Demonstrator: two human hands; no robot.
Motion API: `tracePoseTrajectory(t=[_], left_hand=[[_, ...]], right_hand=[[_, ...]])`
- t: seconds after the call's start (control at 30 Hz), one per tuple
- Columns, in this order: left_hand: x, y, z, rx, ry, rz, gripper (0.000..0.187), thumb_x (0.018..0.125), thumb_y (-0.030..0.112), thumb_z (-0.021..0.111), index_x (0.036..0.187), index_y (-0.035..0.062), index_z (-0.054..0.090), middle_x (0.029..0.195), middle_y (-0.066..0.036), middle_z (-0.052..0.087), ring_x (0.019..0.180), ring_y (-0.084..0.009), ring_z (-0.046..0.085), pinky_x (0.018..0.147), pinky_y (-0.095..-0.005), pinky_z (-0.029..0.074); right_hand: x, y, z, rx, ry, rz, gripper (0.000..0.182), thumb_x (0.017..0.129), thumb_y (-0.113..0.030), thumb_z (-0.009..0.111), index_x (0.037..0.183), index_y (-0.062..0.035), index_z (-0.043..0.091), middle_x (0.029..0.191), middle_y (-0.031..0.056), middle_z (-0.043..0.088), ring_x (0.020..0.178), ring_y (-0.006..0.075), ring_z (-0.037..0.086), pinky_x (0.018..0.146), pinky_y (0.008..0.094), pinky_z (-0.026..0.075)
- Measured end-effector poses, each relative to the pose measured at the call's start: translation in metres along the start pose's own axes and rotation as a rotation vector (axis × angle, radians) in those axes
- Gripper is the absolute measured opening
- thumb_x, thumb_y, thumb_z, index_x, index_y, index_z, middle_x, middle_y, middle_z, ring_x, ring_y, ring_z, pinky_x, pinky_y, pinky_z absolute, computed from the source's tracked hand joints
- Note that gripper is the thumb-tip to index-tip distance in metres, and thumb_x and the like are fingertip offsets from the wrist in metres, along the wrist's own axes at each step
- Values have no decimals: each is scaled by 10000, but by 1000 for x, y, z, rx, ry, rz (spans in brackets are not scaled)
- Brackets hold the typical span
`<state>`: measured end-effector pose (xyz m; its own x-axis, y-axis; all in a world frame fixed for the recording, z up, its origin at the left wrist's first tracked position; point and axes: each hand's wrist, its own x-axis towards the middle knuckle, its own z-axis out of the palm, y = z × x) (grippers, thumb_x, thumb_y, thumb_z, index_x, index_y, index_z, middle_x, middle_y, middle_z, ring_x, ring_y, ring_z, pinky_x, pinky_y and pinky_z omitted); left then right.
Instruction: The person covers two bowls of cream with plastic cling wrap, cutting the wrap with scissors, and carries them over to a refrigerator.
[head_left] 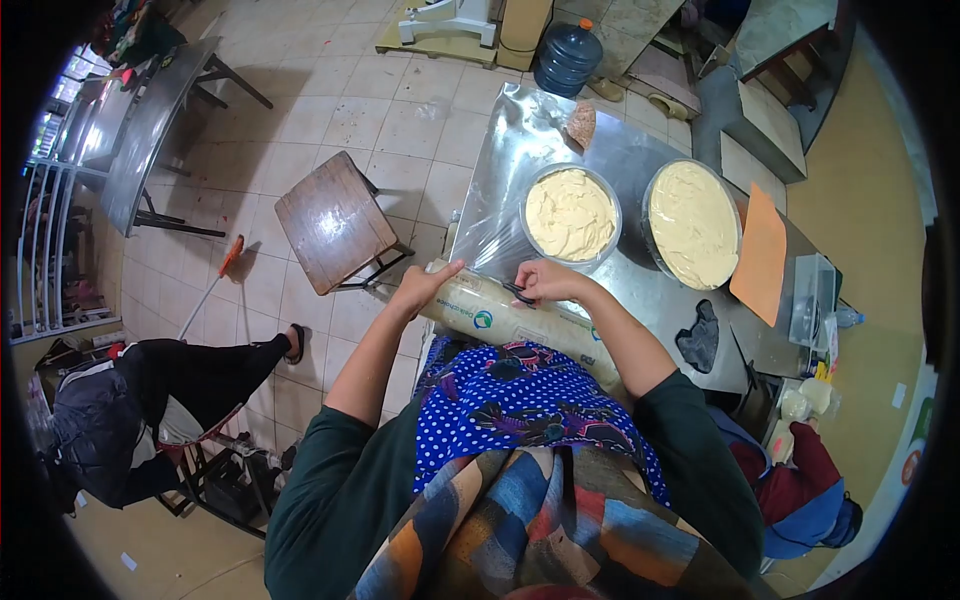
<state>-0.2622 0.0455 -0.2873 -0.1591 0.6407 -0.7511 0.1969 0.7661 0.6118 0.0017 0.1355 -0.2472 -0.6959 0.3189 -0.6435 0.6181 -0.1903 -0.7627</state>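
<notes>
Head view, left hand: our left hand (422, 286) presses flat on the end of the cling film roll (500, 322), fingers spread, not clamped.
Head view, right hand: our right hand (545, 281) pinches black scissors (519, 292) at the film sheet (497, 240).
Roll: along the steel table (640, 290) edge nearest us.
Bowls: near bowl of dough (570, 214) under film; second bowl (692, 222) beside it.

Right hand's (545, 281) dark tool (519, 292) half-hidden
</notes>
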Motion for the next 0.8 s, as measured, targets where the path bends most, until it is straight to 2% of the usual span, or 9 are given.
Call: tracePoseTrajectory(t=[0.13, 0.2, 0.33, 0.4, 0.53, 0.6, 0.63, 0.73, 0.8], left_hand=[[-10, 7, -1, 20, 18, 15, 963, 674, 618, 702, 1128, -205, 496, 1055, -292, 587, 945, -310, 620, 799, -366, 503], [-14, 11, -2, 42, 37, 11, 971, 666, 623, 706, 1125, -207, 495, 1051, -296, 586, 939, -313, 621, 797, -367, 504], [-16, 12, -4, 9, -14, 26, 1002, 648, 636, 709, 1124, -217, 486, 1047, -309, 582, 946, -325, 619, 795, -374, 505], [-13, 10, -4, 6, -25, 25, 1008, 646, 638, 709, 1125, -220, 484, 1048, -312, 581, 952, -329, 617, 795, -377, 504], [-15, 11, -3, 58, 15, 20, 1026, 661, 670, 673, 1120, -227, 483, 1059, -322, 575, 963, -337, 613, 802, -379, 500], [-12, 6, -4, 80, 11, 16, 1033, 674, 685, 652, 1120, -231, 479, 1064, -326, 572, 973, -338, 609, 814, -381, 495], [-3, -2, -1, 60, 28, 28, 1055, 685, 705, 623, 1127, -240, 465, 1078, -336, 562, 999, -347, 597, 836, -386, 484], [-6, -3, 0, 26, 71, 52, 1087, 689, 736, 588, 1100, -262, 464, 1060, -360, 558, 1000, -372, 594, 832, -396, 482], [-11, 1, -1, 13, 94, 64, 1097, 681, 746, 583, 1067, -275, 477, 1027, -373, 565, 975, -387, 603, 806, -402, 490]], right_hand=[[-4, -10, -1, 39, -43, -11, 400, 725, -338, 767, 863, -41, 539, 682, 28, 598, 573, 97, 561, 517, 215, 395], [-3, -22, -2, 28, -32, 188, 392, 711, -300, 782, 869, -35, 540, 651, 28, 588, 573, 106, 569, 527, 224, 410], [17, -33, 3, -8, -34, 218, 389, 709, -293, 783, 870, -35, 540, 649, 33, 583, 560, 104, 564, 516, 230, 404], [31, -27, 9, -54, 35, 81, 382, 728, -328, 761, 846, -45, 532, 634, 28, 577, 548, 94, 554, 492, 227, 375], [30, -28, 8, -95, 3, 9, 394, 744, -374, 740, 840, -58, 524, 624, 24, 575, 537, 81, 538, 467, 217, 337], [10, -41, -1, 14, -96, 249, 401, 756, -388, 725, 870, -64, 519, 635, 25, 588, 536, 75, 532, 460, 205, 321], [7, -36, -7, -46, -158, 291, 403, 769, -392, 710, 913, -71, 515, 645, 33, 594, 531, 66, 517, 448, 203, 301], [-15, -27, -16, -166, -182, 288, 469, 719, -493, 705, 874, -85, 532, 608, 40, 587, 484, 77, 459, 431, 216, 280], [-15, -21, -19, -84, -192, 259, 488, 709, -504, 710, 881, -81, 538, 608, 43, 586, 493, 74, 465, 436, 220, 289]])
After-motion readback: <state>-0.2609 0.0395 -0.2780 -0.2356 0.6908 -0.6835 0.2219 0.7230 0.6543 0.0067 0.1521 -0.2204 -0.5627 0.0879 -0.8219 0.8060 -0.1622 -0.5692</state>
